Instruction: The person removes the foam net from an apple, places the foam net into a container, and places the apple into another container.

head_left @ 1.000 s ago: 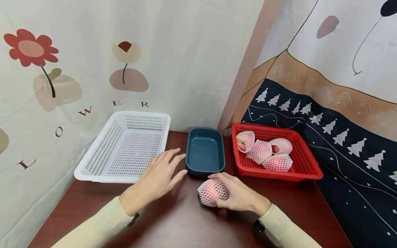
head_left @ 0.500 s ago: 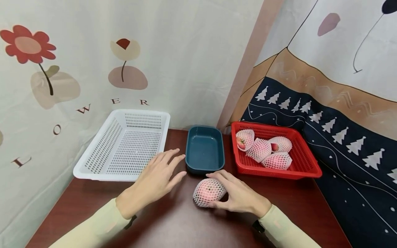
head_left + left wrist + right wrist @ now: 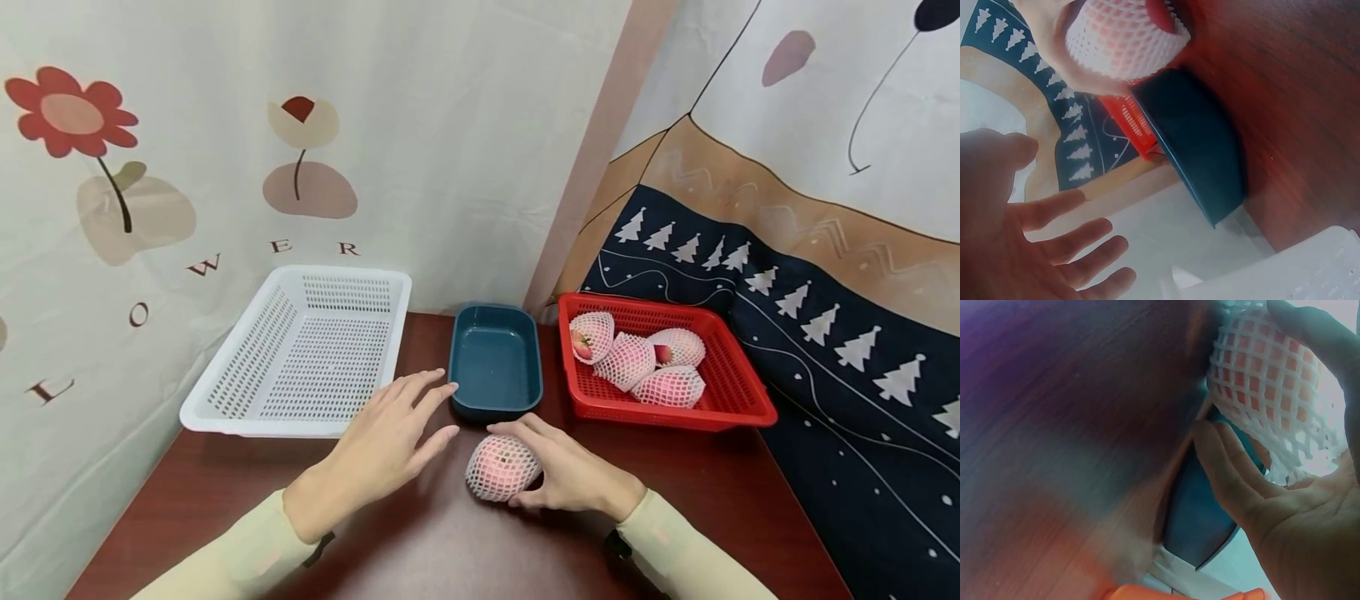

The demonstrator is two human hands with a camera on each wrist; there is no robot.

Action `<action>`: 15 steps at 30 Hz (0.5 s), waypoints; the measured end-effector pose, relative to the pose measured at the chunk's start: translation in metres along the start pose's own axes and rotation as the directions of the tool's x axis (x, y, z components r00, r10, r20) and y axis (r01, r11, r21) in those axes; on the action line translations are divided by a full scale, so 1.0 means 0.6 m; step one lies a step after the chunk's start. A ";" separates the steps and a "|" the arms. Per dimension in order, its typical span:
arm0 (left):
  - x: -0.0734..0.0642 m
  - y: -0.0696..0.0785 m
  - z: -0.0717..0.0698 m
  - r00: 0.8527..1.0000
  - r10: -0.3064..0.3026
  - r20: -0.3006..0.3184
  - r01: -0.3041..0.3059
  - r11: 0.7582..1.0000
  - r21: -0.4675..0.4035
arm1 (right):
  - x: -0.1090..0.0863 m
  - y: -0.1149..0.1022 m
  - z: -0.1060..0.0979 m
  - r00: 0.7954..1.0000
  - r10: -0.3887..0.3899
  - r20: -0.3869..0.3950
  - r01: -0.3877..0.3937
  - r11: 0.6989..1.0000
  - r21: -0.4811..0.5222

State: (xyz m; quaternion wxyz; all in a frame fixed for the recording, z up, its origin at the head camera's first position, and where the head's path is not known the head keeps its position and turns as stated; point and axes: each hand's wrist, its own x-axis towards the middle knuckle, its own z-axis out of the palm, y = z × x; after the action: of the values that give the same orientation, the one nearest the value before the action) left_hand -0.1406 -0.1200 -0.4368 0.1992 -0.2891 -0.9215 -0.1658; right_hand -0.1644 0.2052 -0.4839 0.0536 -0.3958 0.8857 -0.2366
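On the table before me is a pinkish-red fruit [image 3: 498, 470] in a white foam net. My right hand [image 3: 576, 472] grips it from the right, thumb on the near side and fingers on the far side. In the right wrist view, the netted fruit [image 3: 1260, 381] sits between the thumb and fingers, its bottom partly out of frame. My left hand [image 3: 384, 447] hovers to the left of the fruit with spread fingers, holding nothing. The left wrist view shows those fingers [image 3: 1082, 240] apart from the fruit [image 3: 1122, 44]. Just behind the fruit stands a dark teal box [image 3: 495, 367].
Left of the box is a white perforated basket [image 3: 322, 367]. A red basket [image 3: 738, 392] at the right holds several net-wrapped fruits [image 3: 626, 361]. Printed curtains [image 3: 465, 150] hang close behind the brown table [image 3: 420, 550].
The fruit has turned and shifted slightly left in the right hand, its stem end now facing the camera. The left hand has barely moved.
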 end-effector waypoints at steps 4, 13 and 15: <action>-0.002 0.006 -0.003 1.000 0.001 0.009 -0.001 1.000 -0.022 | 0.003 -0.001 0.001 1.000 0.012 0.012 -0.013 1.000 0.028; -0.008 0.016 0.002 1.000 0.013 0.006 -0.012 0.997 -0.079 | 0.004 0.001 0.000 0.999 -0.006 -0.037 0.008 0.998 0.055; -0.010 0.018 0.005 1.000 0.014 0.011 -0.013 0.996 -0.088 | 0.002 0.001 -0.004 0.999 -0.006 -0.054 0.009 0.998 0.064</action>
State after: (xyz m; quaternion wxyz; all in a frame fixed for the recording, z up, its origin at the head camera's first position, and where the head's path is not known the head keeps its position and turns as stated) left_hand -0.1306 -0.1130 -0.4399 0.1821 -0.3047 -0.9126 -0.2031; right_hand -0.1666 0.2054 -0.4823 0.0415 -0.3908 0.8772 -0.2759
